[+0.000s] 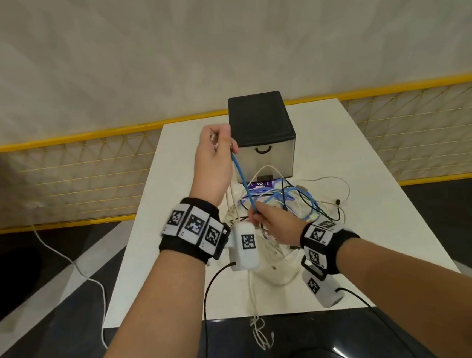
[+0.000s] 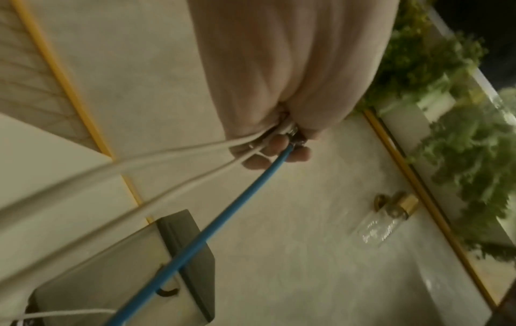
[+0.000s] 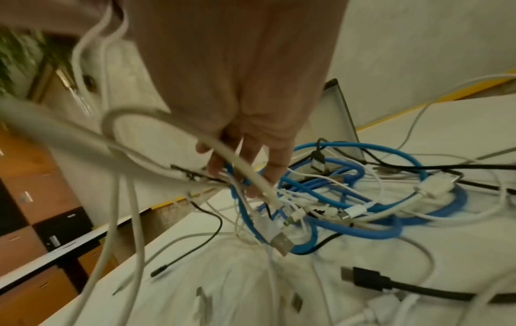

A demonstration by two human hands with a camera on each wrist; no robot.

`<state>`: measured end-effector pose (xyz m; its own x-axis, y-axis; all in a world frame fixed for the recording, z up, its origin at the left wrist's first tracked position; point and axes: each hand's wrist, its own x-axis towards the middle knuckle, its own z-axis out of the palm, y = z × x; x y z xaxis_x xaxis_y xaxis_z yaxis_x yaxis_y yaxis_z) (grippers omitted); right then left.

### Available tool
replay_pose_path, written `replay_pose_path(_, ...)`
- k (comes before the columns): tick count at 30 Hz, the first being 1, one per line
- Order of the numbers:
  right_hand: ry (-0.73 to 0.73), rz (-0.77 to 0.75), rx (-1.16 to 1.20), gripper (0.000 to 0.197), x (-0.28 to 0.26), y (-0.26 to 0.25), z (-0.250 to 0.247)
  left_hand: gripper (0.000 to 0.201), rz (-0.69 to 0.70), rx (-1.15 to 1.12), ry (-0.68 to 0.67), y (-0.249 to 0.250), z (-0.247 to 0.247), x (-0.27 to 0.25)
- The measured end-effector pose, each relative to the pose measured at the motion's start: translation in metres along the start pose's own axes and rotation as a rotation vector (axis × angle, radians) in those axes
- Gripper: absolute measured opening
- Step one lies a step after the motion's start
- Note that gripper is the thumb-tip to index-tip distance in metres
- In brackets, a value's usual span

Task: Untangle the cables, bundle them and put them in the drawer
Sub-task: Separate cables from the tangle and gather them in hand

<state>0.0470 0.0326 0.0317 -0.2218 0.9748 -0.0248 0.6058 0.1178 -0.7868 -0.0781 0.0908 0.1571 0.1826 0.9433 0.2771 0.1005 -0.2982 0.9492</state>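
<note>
The two forearms fill the near edge of the head view. The left hand (image 1: 217, 154) is raised left of the box, its fingers (image 2: 275, 144) pinching the end of the blue cable (image 1: 242, 178) together with two white cables (image 2: 178, 154) that run down toward the table. The right hand (image 1: 276, 224) sits lower and nearer, fingers curled around the same blue cable where it leaves the tangle (image 1: 294, 202), so a taut blue stretch runs between the hands. In the right wrist view a thick white cable (image 3: 245, 167) also crosses those fingers (image 3: 275, 169).

The tangle lies on the white table (image 1: 377, 238) just near of the drawer box (image 1: 262, 139), whose drawer (image 1: 266, 159) looks closed. Blue loops, thin white leads and black cables (image 3: 419, 289) are interlaced there, and some white cable hangs over the near table edge.

The likely risk is pulling the blue cable harder: its loops thread through the white and black leads, so tension could cinch a knot or drag the whole pile toward the near edge. A plug could snag on a loop. The white cables bunched in the left hand may also get wound back into the blue one.
</note>
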Motion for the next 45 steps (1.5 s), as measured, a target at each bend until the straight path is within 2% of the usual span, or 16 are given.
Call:
replay_pose_path(3,0.068,0.122,0.054,0.020,0.003,0.002,-0.004,0.017,-0.006,-0.010,0.010,0.004,-0.011,0.002)
replay_pose_path(6,0.049,0.160,0.194,0.028,0.008,0.000,-0.016,0.017,-0.030,-0.032,0.038,-0.004,-0.020,0.001)
replay_pose_path(15,0.084,0.211,0.212,0.025,0.002,0.000,-0.042,0.014,-0.046,-0.135,0.098,-0.009,-0.035,-0.009)
replay_pose_path(18,0.086,0.146,0.237,0.022,0.004,-0.007,-0.038,0.014,-0.039,-0.042,-0.050,-0.009,-0.029,-0.009)
replay_pose_path(21,0.187,0.011,0.167,0.018,0.012,-0.019,-0.037,0.018,-0.085,0.356,-0.253,-0.018,-0.009,-0.014)
replay_pose_path(24,0.346,-0.039,0.172,0.015,0.017,-0.027,-0.047,0.032,-0.316,0.352,-0.366,-0.029,0.001,-0.021)
replay_pose_path(26,0.366,-0.028,0.148,0.016,0.016,-0.025,-0.053,0.037,-0.349,0.412,-0.382,-0.032,-0.001,-0.021)
replay_pose_path(28,0.302,-0.017,0.137,0.019,0.012,-0.020,-0.054,0.037,-0.241,0.540,-0.353,-0.031,-0.005,-0.017)
replay_pose_path(31,0.168,0.021,0.078,0.020,0.007,-0.003,-0.045,0.027,-0.115,0.536,-0.209,-0.022,-0.007,-0.008)
replay_pose_path(34,0.073,0.076,0.003,0.019,0.005,0.015,-0.038,0.026,-0.120,0.405,0.042,-0.018,-0.012,-0.002)
replay_pose_path(37,0.053,0.086,-0.028,0.019,0.008,0.020,-0.040,0.020,-0.087,0.441,0.135,-0.022,-0.021,-0.003)
replay_pose_path(38,0.051,0.071,-0.042,0.019,0.010,0.019,-0.041,0.023,-0.057,0.463,0.098,-0.022,-0.021,-0.005)
replay_pose_path(40,0.059,0.022,-0.116,0.019,0.017,0.016,-0.044,0.043,-0.024,0.519,-0.119,-0.026,-0.014,-0.009)
replay_pose_path(42,0.100,-0.061,-0.213,0.023,0.021,0.007,-0.046,0.039,-0.025,0.693,-0.356,-0.029,-0.004,-0.013)
replay_pose_path(43,0.136,-0.094,-0.234,0.024,0.022,0.001,-0.048,0.033,-0.038,0.781,-0.416,-0.033,0.000,-0.013)
replay_pose_path(45,0.224,-0.134,-0.252,0.025,0.024,-0.011,-0.051,0.028,-0.075,0.804,-0.398,-0.039,0.003,-0.011)
